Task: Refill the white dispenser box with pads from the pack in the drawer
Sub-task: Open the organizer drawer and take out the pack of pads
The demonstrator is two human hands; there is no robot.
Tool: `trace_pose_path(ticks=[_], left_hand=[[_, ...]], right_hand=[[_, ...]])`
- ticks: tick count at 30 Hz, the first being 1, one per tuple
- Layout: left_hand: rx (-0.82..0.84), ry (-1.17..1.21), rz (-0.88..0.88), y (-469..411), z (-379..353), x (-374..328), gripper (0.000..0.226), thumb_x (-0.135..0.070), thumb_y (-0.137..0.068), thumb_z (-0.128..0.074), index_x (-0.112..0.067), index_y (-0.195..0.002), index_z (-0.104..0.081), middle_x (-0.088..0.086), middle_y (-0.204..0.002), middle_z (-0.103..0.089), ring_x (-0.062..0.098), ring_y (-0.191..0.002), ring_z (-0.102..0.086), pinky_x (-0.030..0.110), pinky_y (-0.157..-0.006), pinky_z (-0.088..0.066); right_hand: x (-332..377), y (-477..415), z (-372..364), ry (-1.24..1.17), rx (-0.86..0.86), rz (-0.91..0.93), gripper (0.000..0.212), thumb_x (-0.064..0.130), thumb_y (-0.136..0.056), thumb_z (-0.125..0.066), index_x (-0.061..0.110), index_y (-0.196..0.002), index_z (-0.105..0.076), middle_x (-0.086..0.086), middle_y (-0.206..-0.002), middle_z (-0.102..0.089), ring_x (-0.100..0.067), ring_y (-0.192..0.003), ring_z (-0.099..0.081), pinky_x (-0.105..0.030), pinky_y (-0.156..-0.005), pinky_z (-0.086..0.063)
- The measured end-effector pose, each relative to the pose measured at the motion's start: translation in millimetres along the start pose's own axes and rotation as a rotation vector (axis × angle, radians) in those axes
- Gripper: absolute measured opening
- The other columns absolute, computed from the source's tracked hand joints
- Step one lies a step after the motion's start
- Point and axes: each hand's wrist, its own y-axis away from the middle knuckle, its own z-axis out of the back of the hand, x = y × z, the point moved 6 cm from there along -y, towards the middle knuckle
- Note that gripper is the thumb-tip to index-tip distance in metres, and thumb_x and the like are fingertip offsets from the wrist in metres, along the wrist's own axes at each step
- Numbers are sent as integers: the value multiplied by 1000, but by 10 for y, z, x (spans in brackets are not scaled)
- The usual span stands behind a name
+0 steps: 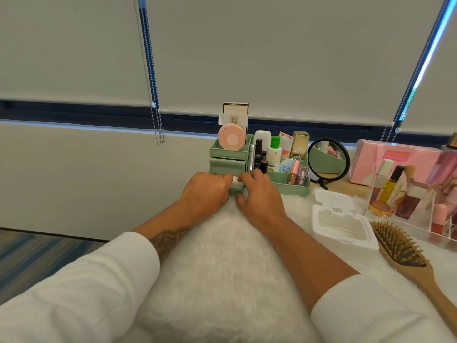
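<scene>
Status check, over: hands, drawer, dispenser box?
Left hand, right hand both at the drawer, grips hidden. Dispenser box open, right of them. Hairbrush beside it, not blocking.

Both arms stretch straight forward, white sleeves (99, 280) pushed up, tattoo (168, 240) on the left forearm. The left hand (206, 191) and right hand (259, 196) sit almost knuckle to knuckle, backs up, fingers curled under. Can't tell what they're gripping tbh.

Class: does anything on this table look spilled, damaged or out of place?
Nothing looks spilled or damaged. Only the white dispenser box stands out: its lid is flipped open.
</scene>
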Motion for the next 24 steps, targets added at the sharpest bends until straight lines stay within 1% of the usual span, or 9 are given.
trace_pose_path(ticks=[2,4,6,8,14,19,21,23,24], left_hand=[[-55,93,30,53,30,9,13,-15,-77,-70,-15,-72,-58,3,-62,-62,22,-51,-48,28,-49,-27],[-72,251,181,77,5,51,5,-21,-84,-63,-16,-86,-61,0,-85,-61,20,-76,-52,33,-60,-37],[-89,433,420,136,-57,84,20,-26,-88,-60,-16,-105,-63,-1,-105,-58,19,-96,-49,34,-74,-45],[-82,519,539,174,-126,42,24,-27,-93,-58,-15,-113,-62,0,-113,-58,19,-107,-47,35,-82,-47],[-113,561,623,222,-145,83,20,-25,-97,-53,-15,-112,-61,2,-111,-60,21,-107,-49,37,-82,-47],[-32,525,692,236,-167,91,30,-35,-98,-51,-19,-118,-64,0,-116,-65,24,-113,-47,44,-91,-47],[-2,529,727,223,-136,94,30,-38,-97,-51,-20,-116,-67,-2,-107,-64,24,-111,-46,45,-92,-47],[62,554,836,176,-115,141,24,-38,-93,-56,-24,-107,-71,-6,-90,-53,22,-104,-45,41,-91,-45],[105,567,905,133,-124,179,20,-39,-90,-60,-28,-102,-72,-6,-88,-50,22,-102,-44,38,-88,-44]], right_hand=[[14,4,-6,-23,2,20,27,28,-89,-62,21,-115,-61,0,-110,-56,-20,-97,-50,-35,-75,-48],[15,8,-3,-45,-7,29,21,29,-90,-62,21,-110,-63,0,-105,-56,-19,-93,-50,-32,-69,-43],[8,5,-8,-57,-15,36,19,27,-90,-63,19,-107,-65,-1,-102,-56,-21,-92,-51,-30,-66,-38],[-4,1,-10,-72,-23,36,17,25,-89,-64,18,-105,-66,-1,-100,-55,-21,-91,-51,-31,-66,-39],[-27,-5,-33,-243,4,4,11,25,-88,-65,20,-96,-58,2,-100,-50,-17,-86,-50,-33,-68,-45],[-71,-12,-70,-357,15,-42,8,31,-93,-60,24,-95,-58,4,-100,-50,-16,-83,-53,-36,-72,-49],[-76,-6,-75,-380,24,-56,13,34,-92,-63,24,-96,-57,4,-96,-50,-15,-79,-53,-34,-69,-48],[-77,12,-71,-397,37,-76,18,37,-90,-65,25,-99,-54,4,-89,-51,-14,-74,-52,-32,-63,-46],[-79,16,-65,-410,44,-90,20,38,-90,-65,26,-100,-51,4,-84,-53,-14,-72,-52,-33,-61,-45]])
